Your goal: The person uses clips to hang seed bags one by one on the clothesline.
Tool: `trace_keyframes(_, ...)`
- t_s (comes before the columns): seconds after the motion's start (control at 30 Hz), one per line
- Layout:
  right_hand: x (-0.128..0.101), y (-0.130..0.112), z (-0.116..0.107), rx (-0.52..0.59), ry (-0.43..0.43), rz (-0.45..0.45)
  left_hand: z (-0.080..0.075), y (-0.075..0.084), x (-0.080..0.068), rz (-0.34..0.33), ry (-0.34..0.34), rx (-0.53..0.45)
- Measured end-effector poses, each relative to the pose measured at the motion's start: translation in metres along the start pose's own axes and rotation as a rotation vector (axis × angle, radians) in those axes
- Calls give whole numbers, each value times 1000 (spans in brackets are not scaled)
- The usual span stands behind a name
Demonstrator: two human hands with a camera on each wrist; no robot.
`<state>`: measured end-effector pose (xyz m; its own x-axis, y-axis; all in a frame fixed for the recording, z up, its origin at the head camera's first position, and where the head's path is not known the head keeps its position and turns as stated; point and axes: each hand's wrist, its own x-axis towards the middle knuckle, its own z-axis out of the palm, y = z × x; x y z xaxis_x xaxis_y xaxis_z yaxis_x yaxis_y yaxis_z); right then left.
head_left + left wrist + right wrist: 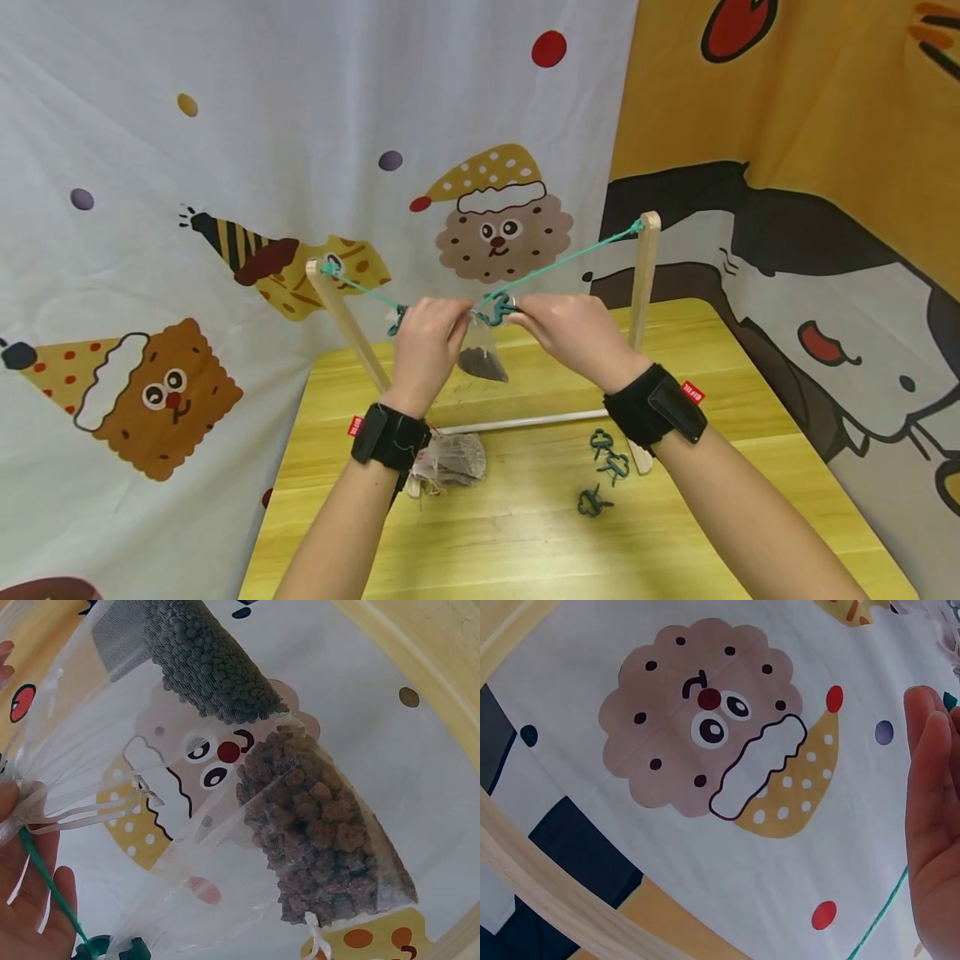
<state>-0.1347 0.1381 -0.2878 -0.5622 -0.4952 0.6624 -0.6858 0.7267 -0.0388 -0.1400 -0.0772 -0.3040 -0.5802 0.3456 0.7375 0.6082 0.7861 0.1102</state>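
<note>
My left hand (429, 337) pinches the gathered neck of a sheer drawstring bag (217, 664) of dark granules against the green string (562, 265), which sags there. Beside that bag hangs another sheer bag (315, 825), filled with reddish-brown granules. A dark green clip (397, 319) sits on the string just left of my left hand. Between my hands is a second green clip (498, 309), its handle end pinched by my right hand (577, 333). In the right wrist view only part of the right hand (934, 825) shows, and its clip is mostly hidden.
Two wooden posts (643, 283) carry the string, with a white rod (525, 422) low between them. Several filled sheer bags (453, 458) lie at the left post's foot. More green clips (617, 467) lie near the right post. A cartoon-printed curtain (300, 125) hangs behind the table.
</note>
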Motion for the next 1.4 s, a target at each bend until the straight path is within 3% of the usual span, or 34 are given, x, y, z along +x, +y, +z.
trace_keyframes(0.5,-7,-5,-13,-26,62,-51,7,5,3,-10,15,32)
trace_keyframes(0.7,-3,-5,-8,-43,43,-56,7,5,0,15,-1,19)
trace_keyframes(1.03,11,-12,1,-55,-16,-95,-6,-4,-6,-11,1,16)
trace_keyframes(1.4,11,-13,5,-50,-46,-105,-2,0,-1,3,5,-21)
